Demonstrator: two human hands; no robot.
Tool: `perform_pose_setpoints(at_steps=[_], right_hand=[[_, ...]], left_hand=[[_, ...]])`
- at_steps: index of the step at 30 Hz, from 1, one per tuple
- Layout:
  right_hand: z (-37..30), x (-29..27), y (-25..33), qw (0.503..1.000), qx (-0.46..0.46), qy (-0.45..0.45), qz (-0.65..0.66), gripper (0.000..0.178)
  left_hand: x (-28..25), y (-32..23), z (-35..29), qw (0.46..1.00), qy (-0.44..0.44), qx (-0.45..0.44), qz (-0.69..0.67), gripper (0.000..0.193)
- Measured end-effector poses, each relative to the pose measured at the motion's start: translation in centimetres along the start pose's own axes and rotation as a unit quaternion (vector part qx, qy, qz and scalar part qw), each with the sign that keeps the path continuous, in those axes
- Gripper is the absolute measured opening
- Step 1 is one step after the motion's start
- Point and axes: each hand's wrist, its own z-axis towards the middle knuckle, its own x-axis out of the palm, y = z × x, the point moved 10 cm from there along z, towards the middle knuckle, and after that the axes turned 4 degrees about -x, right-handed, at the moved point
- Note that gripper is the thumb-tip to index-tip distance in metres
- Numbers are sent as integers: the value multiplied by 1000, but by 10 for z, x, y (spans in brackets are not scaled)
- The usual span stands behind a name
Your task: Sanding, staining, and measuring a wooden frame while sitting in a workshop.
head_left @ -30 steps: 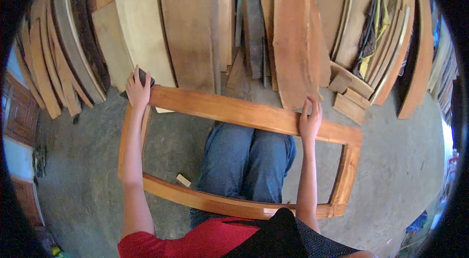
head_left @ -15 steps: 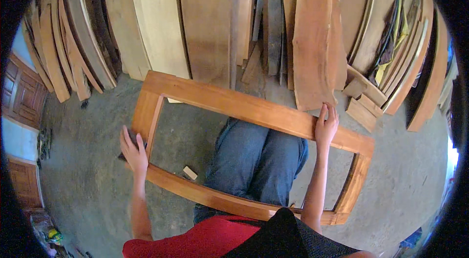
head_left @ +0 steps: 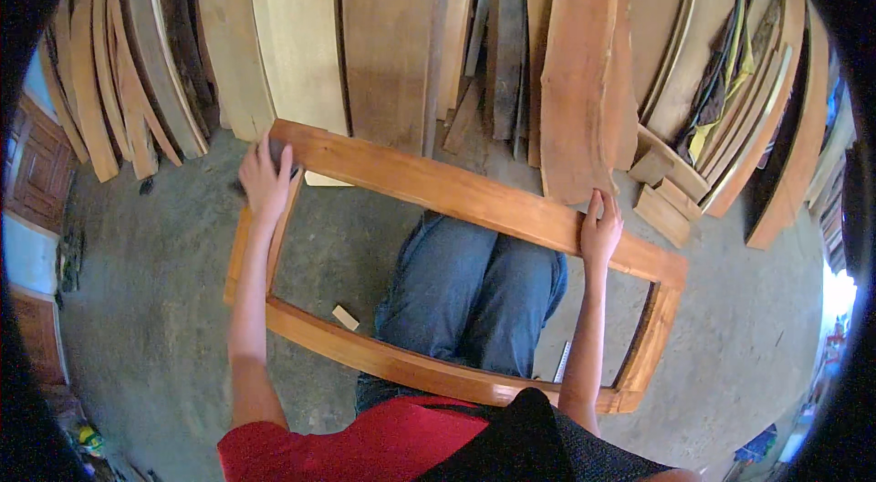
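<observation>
A varnished reddish-brown wooden frame [head_left: 411, 179] with one large rectangular opening lies tilted across my lap, its left end farther from me. At its far left corner, my left hand [head_left: 265, 183] presses on the end piece, fingers pointing away and thumb apart. A dark flat piece shows at the edges of this hand; most of it is hidden beneath the palm and fingers. My right hand [head_left: 601, 228] grips the far long rail toward its right end, fingers curled over the outer edge. My knees in blue jeans [head_left: 456, 290] show through the opening.
Many boards and planks [head_left: 392, 44] lean upright along the far side. Short wood offcuts [head_left: 663, 208] lie at the far right, near a dark and yellow cloth [head_left: 716, 99]. On the concrete floor [head_left: 164, 299] sits a small pale wood block [head_left: 345, 317]. Panelled doors [head_left: 36, 162] stand at left.
My left hand has slid away from me along the frame's left end, from near its middle to the far corner. My right hand keeps its hold on the far rail.
</observation>
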Motion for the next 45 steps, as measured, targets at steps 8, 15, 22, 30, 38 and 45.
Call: perform_pose_setpoints(at_steps=[8,15,22,30,38,45], right_hand=[[-3,2,-1,1000,-5,10,-20,24],[-5,13,-3,994,1,58,-93,25],[-5,11,-3,993,-4,69,-91,30],[-8,16,-9,992,-9,90,-93,31],[-4,17,-6,990,-8,86,-112,30],[-9,24,-10,986,-6,109,-130,32]], left_hand=[[56,-39,54,999,-4,27,17,58],[-29,22,-63,999,18,-6,26,56],[-106,66,-196,988,26,-145,44,56],[-76,56,-133,988,11,-148,37,60],[39,-9,32,999,18,-33,-5,66],[32,-56,-9,999,-22,12,25,66]])
